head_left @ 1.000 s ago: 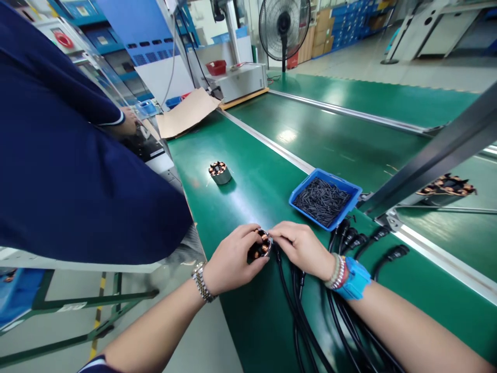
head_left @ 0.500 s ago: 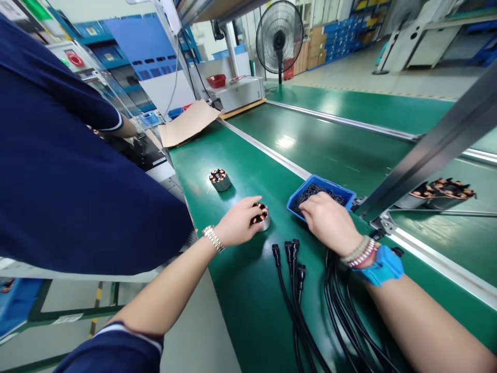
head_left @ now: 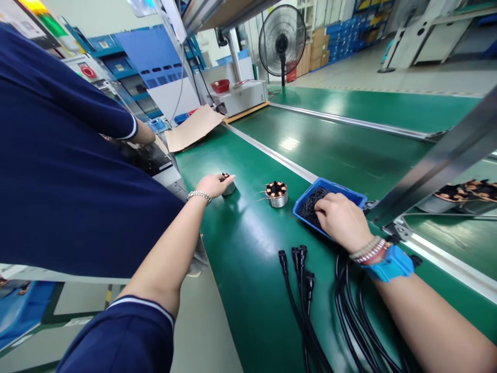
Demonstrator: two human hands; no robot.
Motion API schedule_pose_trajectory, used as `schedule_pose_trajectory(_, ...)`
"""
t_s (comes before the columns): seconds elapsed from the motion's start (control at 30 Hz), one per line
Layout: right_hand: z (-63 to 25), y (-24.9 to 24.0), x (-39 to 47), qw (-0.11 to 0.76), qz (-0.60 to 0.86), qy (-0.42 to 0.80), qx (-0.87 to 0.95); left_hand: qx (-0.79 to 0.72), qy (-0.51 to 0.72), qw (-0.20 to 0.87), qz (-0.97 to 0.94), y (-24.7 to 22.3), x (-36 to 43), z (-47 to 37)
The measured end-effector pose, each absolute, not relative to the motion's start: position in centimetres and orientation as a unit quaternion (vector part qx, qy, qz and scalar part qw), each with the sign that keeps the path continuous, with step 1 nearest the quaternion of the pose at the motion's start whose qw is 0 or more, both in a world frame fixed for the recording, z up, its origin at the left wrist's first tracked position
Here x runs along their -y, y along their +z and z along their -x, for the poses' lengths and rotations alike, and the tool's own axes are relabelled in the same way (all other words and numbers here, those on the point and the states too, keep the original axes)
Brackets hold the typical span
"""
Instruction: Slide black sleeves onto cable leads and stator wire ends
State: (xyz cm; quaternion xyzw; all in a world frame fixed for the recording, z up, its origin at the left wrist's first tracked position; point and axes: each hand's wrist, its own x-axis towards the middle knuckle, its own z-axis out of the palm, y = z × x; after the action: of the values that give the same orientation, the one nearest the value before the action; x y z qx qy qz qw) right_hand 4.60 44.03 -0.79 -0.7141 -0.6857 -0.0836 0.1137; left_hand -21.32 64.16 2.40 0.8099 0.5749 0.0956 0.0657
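In the head view, the landmark is the tray (head_left: 354, 196), blue and holding black pieces (head_left: 309, 205), on the green bench (head_left: 248, 269). The right hand (head_left: 342, 218) is still over it, as in the previous frame, with its fingertips down at the pieces; whether they are closed on one cannot be told.

The left hand (head_left: 212, 185) has changed place. A moment earlier it held the near coil (head_left: 277, 197); now it reaches well to the left of the tray, its fingers over the far coil (head_left: 229, 188). The hand partly covers that coil, and whether it grips it cannot be told. The two hands are well apart, whereas in the earliest frame they met at one coil.

The near coil now stands upright and uncovered just left of the tray, with copper windings on top and thin wires sticking out toward the left hand. Black cables (head_left: 300, 295) lie on the near side of the tray, the right-hand bundle (head_left: 349, 311) passing below the right wrist. Far left of the tray, a co-worker's sleeve (head_left: 104, 116) shows.
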Motion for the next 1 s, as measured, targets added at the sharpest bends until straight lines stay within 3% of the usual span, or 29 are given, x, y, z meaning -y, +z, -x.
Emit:
schedule_pose_trajectory(0.17, -5.5, -0.9, -44.1, 0.186, 0.712, -0.04, 0.676, -0.566, 0.098, 0.12, -0.81, 1.8, -62.6, 22.2)
schedule_pose_trajectory(0.3, -4.7, 0.2, -43.4, 0.327, 0.674, 0.012, 0.663, -0.493, 0.088, 0.168, -0.849, 1.9, -58.7, 22.6)
schedule_pose_trajectory(0.47, -0.3, 1.2, -42.1, 0.489, 0.574, 0.297, 0.585, -0.358, 0.073, 0.217, -0.905, 2.0, -51.4, 22.6)
schedule_pose_trajectory(0.57, 2.2, 0.2, -41.7, 0.493, 0.54, 0.462, 0.502, -0.334, 0.077, 0.247, -0.906, 1.9, -47.6, 22.1)
schedule_pose_trajectory(0.67, 3.2, -1.2, -41.8, 0.481, 0.532, 0.55, 0.427, -0.317, 0.075, 0.282, -0.903, 1.8, -45.5, 21.9)
schedule_pose_trajectory(1.0, 3.4, -1.8, -41.9, 0.49, 0.499, 0.6, 0.389, -0.307, 0.074, 0.312, -0.896, 1.7, -45.4, 21.9)
